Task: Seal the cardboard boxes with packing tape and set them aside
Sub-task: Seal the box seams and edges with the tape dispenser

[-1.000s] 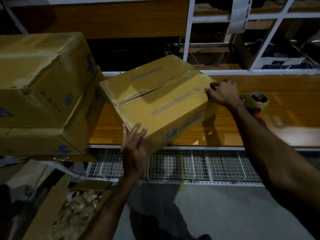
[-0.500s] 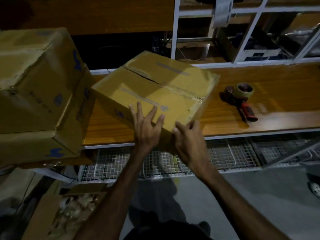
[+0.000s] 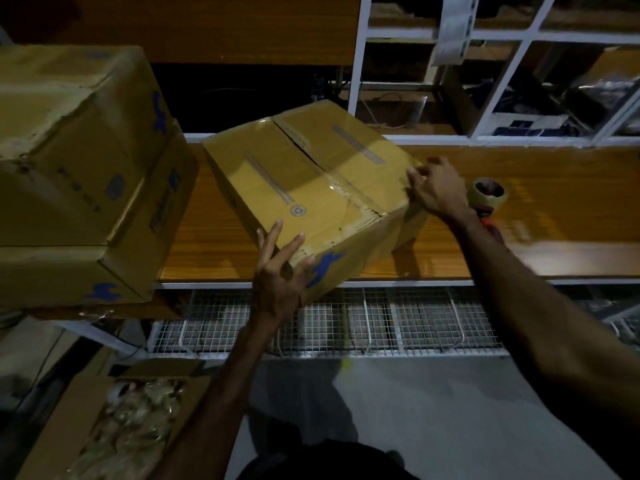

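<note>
Our left hand (image 3: 278,289) cups the near corner of the box (image 3: 311,188) with straight fingers. Our right hand (image 3: 438,192) curls over its far right edge. The box sits on the wooden shelf (image 3: 554,216). The tape gun (image 3: 488,199) lies just past our right hand.

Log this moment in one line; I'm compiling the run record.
stage: positioning box | box: tilted on bench, seam untaped | left hand: near corner | right hand: far edge | tape dispenser: on bench, untouched
</note>
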`<control>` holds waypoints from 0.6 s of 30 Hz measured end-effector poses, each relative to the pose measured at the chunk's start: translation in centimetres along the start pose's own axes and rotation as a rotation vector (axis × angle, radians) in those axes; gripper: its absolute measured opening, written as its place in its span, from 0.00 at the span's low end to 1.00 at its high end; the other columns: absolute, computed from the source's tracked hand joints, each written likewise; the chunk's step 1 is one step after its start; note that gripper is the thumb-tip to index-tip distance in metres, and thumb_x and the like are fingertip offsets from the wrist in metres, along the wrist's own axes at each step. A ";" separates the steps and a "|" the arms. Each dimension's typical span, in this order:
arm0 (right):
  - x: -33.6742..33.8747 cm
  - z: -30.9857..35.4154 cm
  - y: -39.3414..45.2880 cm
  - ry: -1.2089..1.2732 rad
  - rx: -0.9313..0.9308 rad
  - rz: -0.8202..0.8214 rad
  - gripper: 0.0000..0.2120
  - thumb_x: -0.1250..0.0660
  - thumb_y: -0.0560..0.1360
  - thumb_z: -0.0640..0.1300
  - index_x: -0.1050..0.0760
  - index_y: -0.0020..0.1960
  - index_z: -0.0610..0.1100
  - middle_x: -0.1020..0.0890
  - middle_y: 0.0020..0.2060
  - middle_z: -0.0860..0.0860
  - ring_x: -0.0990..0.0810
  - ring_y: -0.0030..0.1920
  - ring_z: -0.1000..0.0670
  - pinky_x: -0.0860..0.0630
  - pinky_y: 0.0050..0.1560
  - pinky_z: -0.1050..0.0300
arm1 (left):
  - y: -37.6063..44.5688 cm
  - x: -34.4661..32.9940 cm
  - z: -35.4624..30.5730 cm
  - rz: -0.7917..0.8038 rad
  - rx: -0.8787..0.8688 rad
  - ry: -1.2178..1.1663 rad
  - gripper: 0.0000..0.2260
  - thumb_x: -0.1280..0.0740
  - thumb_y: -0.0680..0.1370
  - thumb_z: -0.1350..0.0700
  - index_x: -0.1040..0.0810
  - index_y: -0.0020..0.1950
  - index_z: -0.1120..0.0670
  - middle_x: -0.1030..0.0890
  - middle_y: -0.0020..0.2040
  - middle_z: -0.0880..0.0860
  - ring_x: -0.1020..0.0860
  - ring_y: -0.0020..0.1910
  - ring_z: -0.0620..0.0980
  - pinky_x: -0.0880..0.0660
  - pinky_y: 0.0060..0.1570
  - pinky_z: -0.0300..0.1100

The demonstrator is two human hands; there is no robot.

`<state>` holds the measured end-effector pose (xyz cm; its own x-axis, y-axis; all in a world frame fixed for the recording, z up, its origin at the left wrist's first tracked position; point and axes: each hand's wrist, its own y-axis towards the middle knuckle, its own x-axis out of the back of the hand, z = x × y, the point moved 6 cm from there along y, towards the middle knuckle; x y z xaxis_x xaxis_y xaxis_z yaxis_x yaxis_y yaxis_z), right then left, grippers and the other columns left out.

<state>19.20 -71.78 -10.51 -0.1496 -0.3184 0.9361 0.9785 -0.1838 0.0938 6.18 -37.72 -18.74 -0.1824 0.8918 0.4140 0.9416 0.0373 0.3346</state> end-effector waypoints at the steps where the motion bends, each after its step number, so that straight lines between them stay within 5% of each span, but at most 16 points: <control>1: -0.1 -1.2 0.6 0.054 -0.013 0.030 0.26 0.46 0.87 0.63 0.17 0.63 0.46 0.20 0.66 0.42 0.21 0.65 0.40 0.24 0.68 0.36 | 0.5 0.3 0.2 0.003 0.007 -0.013 0.22 0.30 0.79 0.43 0.19 0.71 0.49 0.36 0.82 0.48 0.46 0.84 0.51 0.40 0.79 0.60; 4: -1.5 -3.1 0.2 0.168 0.017 0.025 0.33 0.53 0.85 0.67 0.17 0.59 0.47 0.16 0.54 0.41 0.19 0.56 0.40 0.20 0.60 0.39 | 2.5 1.5 1.0 0.011 0.038 -0.050 0.16 0.31 0.81 0.53 0.18 0.68 0.54 0.30 0.78 0.48 0.37 0.78 0.34 0.36 0.79 0.58; 7: -2.4 -4.6 -2.2 0.196 -0.046 -0.109 0.35 0.57 0.84 0.68 0.20 0.67 0.48 0.22 0.62 0.38 0.24 0.61 0.37 0.27 0.57 0.44 | 4.8 2.5 1.7 0.044 0.071 -0.057 0.13 0.33 0.84 0.59 0.18 0.68 0.55 0.26 0.76 0.49 0.32 0.78 0.49 0.34 0.77 0.59; 13: -2.6 -6.1 -5.8 0.262 0.008 -0.255 0.29 0.51 0.88 0.62 0.21 0.73 0.46 0.24 0.62 0.37 0.23 0.58 0.40 0.30 0.51 0.51 | 8.6 2.1 0.4 0.009 0.106 0.093 0.17 0.38 0.83 0.71 0.19 0.69 0.60 0.23 0.73 0.56 0.27 0.75 0.53 0.29 0.75 0.51; 18: -1.5 -9.3 -5.3 0.459 0.109 -0.252 0.28 0.48 0.88 0.60 0.17 0.66 0.43 0.18 0.56 0.41 0.22 0.56 0.44 0.27 0.54 0.49 | 8.0 -0.9 -2.4 -0.052 -0.013 0.550 0.13 0.33 0.83 0.61 0.17 0.66 0.55 0.24 0.74 0.56 0.39 0.80 0.61 0.42 0.79 0.63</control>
<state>12.93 -78.96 -15.60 -0.4050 -0.6553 0.6377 0.9096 -0.2177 0.3540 13.17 -39.33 -14.46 -0.3526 0.5215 0.7770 0.9246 0.0660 0.3753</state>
